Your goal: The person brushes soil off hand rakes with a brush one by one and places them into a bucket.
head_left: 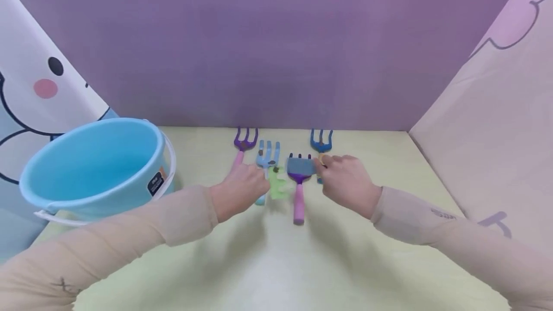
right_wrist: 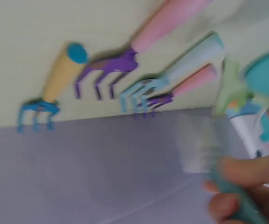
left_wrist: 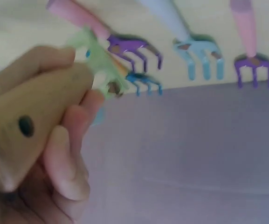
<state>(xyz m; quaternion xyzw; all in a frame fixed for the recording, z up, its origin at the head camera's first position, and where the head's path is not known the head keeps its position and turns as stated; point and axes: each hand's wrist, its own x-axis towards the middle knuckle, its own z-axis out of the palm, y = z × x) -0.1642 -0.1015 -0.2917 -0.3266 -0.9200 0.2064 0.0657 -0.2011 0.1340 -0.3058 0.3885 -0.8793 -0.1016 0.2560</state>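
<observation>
My left hand (head_left: 243, 188) grips the tan handle (left_wrist: 45, 109) of a small garden fork with a light green head (head_left: 278, 190); a brown smudge marks the head. In my right hand (head_left: 349, 181) is a brush (head_left: 300, 166) with a teal handle (right_wrist: 234, 198) and pale bristles, blurred in the right wrist view. The two tool heads point towards each other, above the table. Below lie a light blue fork (head_left: 269, 157), a pink-handled purple fork (head_left: 299, 205), another purple fork (head_left: 245, 144) and a yellow-handled blue fork (head_left: 321, 144). Brown smudges show on several heads.
A light blue bucket (head_left: 168, 187) with a white handle stands at the left of the pale table (head_left: 276, 272). A purple panel (head_left: 276, 52) rises behind the forks. Printed panels (head_left: 505, 124) flank both sides.
</observation>
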